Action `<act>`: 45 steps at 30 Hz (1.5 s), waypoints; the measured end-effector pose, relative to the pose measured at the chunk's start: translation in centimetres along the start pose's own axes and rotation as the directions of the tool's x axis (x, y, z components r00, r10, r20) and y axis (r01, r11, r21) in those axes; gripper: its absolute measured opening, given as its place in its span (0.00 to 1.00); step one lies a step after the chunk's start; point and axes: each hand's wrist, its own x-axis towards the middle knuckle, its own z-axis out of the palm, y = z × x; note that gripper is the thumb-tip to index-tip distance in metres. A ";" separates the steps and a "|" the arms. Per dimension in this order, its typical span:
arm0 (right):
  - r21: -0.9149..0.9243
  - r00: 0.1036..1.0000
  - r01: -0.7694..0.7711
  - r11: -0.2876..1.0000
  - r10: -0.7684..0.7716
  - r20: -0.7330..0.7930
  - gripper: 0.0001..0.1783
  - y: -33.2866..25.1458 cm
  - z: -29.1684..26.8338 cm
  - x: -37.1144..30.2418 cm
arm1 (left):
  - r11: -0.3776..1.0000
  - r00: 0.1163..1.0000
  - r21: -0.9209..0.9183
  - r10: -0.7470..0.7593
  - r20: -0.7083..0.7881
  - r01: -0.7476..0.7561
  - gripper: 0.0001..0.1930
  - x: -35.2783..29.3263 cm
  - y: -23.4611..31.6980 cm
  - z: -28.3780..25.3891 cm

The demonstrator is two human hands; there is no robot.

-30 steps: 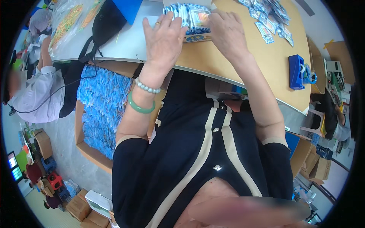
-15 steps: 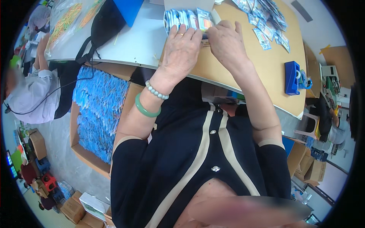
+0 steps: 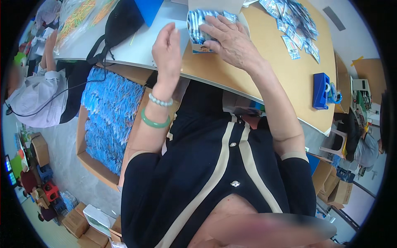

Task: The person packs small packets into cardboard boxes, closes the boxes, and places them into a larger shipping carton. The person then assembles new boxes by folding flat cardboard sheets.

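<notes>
A small white box (image 3: 202,48) stands on the tan table top in front of me, its flap raised at the far side. Blue-and-white flat packets (image 3: 197,25) are lined up on edge in it. My right hand (image 3: 236,46) lies over the box with its fingers spread, resting on the packets and the near rim and hiding part of the row. To the left of the box and apart from it, my left hand (image 3: 167,53) is held up at the table's edge. Its fingers are extended and slightly bent, the thumb alongside, with nothing seen in them.
A heap of similar packets (image 3: 295,25) lies at the far right, near a blue tape dispenser (image 3: 321,91). Below left, a large carton (image 3: 89,161) is full of blue packets. A black bag (image 3: 122,25) and a clear bag of coloured sticks (image 3: 78,20) occupy the left table; a person sits there.
My left hand has come away from the packets, moving left. My right hand has opened and spread over the row. The box appears slightly farther right in the view.
</notes>
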 end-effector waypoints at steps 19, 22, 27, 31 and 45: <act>0.888 0.338 -0.385 -0.250 0.857 0.388 0.25 2.9 -3.4 -8.4 | 0.996 0.818 0.019 -0.086 0.569 0.092 0.27 -2.5 -1.7 8.9; 0.882 0.355 -0.391 -0.264 0.841 0.409 0.22 3.5 -4.1 -10.3 | 0.921 0.747 -0.169 -0.166 0.643 0.350 0.27 -2.0 -0.3 8.9; 0.890 0.400 -0.438 -0.125 0.860 0.318 0.19 4.1 -1.3 -11.2 | 0.688 0.671 -0.387 -0.196 0.715 0.613 0.28 0.4 -1.0 8.5; 0.931 0.446 -0.324 -0.166 0.841 0.306 0.19 4.2 -1.1 -11.0 | 0.935 0.721 -0.223 -0.049 0.691 0.277 0.29 0.0 -2.5 10.6; 0.917 0.620 -0.154 -0.367 0.687 0.379 0.24 6.6 -1.2 -11.3 | 0.847 0.640 -0.279 -0.090 0.763 0.452 0.31 1.5 -3.5 9.5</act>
